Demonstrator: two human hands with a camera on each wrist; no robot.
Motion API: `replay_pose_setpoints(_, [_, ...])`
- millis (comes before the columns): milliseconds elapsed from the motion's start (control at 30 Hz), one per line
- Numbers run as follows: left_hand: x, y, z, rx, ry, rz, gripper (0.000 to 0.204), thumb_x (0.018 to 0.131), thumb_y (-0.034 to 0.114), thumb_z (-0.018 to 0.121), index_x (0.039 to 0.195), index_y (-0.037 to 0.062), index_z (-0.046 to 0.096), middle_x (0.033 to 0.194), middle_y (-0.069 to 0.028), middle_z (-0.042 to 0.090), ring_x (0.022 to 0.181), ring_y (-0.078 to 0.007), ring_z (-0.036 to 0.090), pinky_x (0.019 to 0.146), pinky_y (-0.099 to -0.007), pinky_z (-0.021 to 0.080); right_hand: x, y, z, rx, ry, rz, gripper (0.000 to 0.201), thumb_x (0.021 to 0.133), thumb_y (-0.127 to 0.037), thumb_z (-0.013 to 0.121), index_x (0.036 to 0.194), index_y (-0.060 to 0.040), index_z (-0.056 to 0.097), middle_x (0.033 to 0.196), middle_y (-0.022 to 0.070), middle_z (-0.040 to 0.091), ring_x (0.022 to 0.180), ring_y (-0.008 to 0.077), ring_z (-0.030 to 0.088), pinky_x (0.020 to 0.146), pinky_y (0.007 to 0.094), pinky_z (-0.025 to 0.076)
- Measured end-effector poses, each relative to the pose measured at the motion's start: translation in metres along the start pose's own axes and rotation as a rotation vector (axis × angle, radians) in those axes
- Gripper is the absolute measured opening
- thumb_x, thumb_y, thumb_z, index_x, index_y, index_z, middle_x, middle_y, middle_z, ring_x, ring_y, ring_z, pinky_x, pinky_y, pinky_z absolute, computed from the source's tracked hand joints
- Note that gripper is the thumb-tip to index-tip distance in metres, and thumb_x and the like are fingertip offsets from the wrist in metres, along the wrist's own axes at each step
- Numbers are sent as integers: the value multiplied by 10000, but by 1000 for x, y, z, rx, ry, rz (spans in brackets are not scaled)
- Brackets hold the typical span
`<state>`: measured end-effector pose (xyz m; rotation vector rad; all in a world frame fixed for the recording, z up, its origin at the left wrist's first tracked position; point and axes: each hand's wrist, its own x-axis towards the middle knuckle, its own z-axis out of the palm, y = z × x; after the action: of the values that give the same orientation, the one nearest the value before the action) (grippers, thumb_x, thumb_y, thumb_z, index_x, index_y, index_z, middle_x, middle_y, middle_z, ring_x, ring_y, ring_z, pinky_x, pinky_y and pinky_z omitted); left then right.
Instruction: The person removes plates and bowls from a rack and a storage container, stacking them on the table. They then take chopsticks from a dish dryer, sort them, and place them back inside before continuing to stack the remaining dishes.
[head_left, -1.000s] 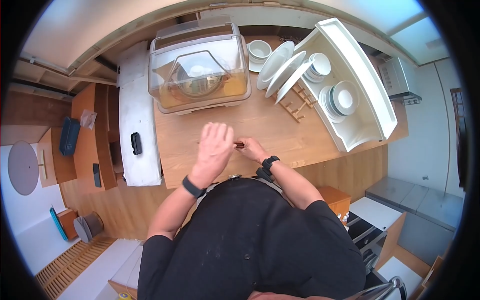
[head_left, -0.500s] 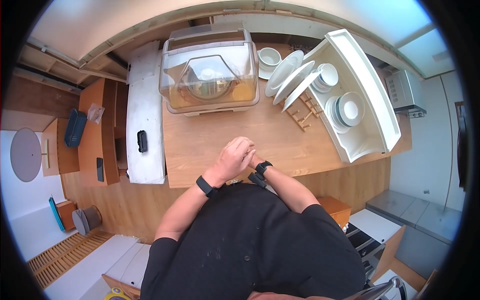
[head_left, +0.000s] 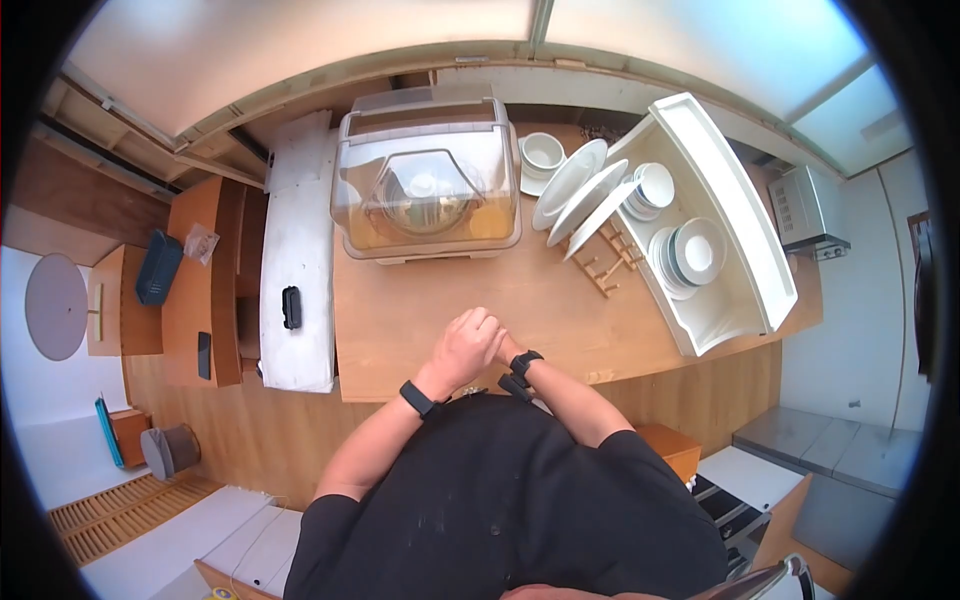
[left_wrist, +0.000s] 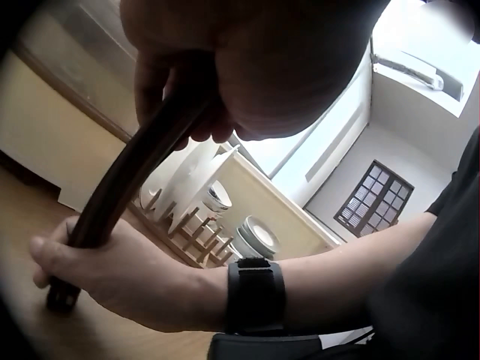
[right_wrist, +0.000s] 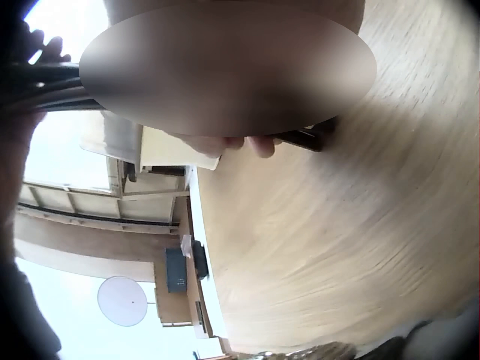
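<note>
Both hands meet low in front of the black shirt, over the near edge of the wooden table (head_left: 400,330). My left hand (head_left: 465,350) curls over one end of a slim dark brown bundle of sticks (left_wrist: 124,180), which look like chopsticks. Lower down in the left wrist view, my right hand (left_wrist: 112,270) grips the other end, whose tip sticks out below the thumb. From the head camera, the left hand hides most of the right fingers and the bundle. The right wrist view shows dark stick ends past blurred fingers.
A clear-lidded dish box (head_left: 425,180) stands at the back left. White plates (head_left: 590,205) lean in a wooden rack (head_left: 605,265), beside a cream bin (head_left: 765,265) with stacked bowls (head_left: 697,250). A black case (head_left: 291,307) lies on the white surface at left.
A second ago the left hand was further left with its fingers raised; it has moved right and closed against the right hand. The head view has also shifted, so the table sits lower.
</note>
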<state>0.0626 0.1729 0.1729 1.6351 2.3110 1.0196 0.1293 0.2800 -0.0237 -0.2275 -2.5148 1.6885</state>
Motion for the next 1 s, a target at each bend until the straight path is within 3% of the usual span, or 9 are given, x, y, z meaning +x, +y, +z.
replay_pose_setpoints(100, [-7,-9,-11,132,-118,-139,173,872,162,674,874,-3,622,929,-169,613,846,-345,605,779,-412,509,4,9,3,-58,-124,89,190,840,-207,666,952,-54,682,975,204,700,938,417,651,796,429,526])
replay_pose_setpoints(167, [-10,-14,-29,270,-167,-200,211,877,213,674,880,3,651,901,-154,627,847,-322,616,770,-407,509,7,-34,-13,-5,-148,174,188,849,-222,659,960,-75,698,961,217,695,925,431,647,791,438,532])
replay_pose_setpoints(267, [-17,-27,-50,716,-278,-173,260,874,267,675,872,7,676,832,-121,648,877,-282,632,768,-386,505,14,-63,-23,-273,-202,149,171,865,-229,648,963,-105,713,913,214,693,879,440,649,762,468,543])
replay_pose_setpoints(367, [-24,-33,-46,839,-358,-99,135,858,148,580,848,41,662,816,-110,677,905,-253,654,730,-364,526,24,-95,-33,-532,-203,35,150,843,-228,652,869,-87,699,789,207,688,748,416,670,673,494,543])
replay_pose_setpoints(500, [-37,-54,-9,646,-322,-112,71,865,100,548,888,50,593,803,-120,670,777,-267,688,671,-375,543,38,-120,-39,-754,-181,-72,158,815,-225,654,814,-68,676,716,191,681,684,393,678,628,482,538])
replay_pose_setpoints(667, [-21,-54,-48,386,-397,-33,64,886,77,509,867,20,533,792,-166,652,762,-322,683,636,-419,555,25,-143,-68,-712,-104,-100,148,818,-199,656,824,-53,638,741,195,685,700,395,673,610,486,526])
replay_pose_setpoints(800, [-1,-62,-104,353,-413,29,62,890,61,491,864,8,510,803,-191,644,766,-346,674,643,-434,555,10,-133,-101,-614,226,34,198,826,-203,684,771,-32,600,764,196,674,691,393,656,624,493,517])
replay_pose_setpoints(900, [30,-69,-163,231,-309,-3,43,888,43,474,910,9,490,828,-200,619,821,-386,640,701,-467,525,-10,-95,-115,-575,197,342,263,883,-255,656,767,-22,614,772,216,660,736,397,659,633,490,510])
replay_pose_setpoints(1000, [78,-87,-203,389,-202,-2,45,908,41,480,942,18,461,866,-194,573,840,-395,592,744,-472,493,-47,9,-84,-629,-61,450,390,919,-343,626,727,-4,616,717,238,636,699,417,643,621,488,500])
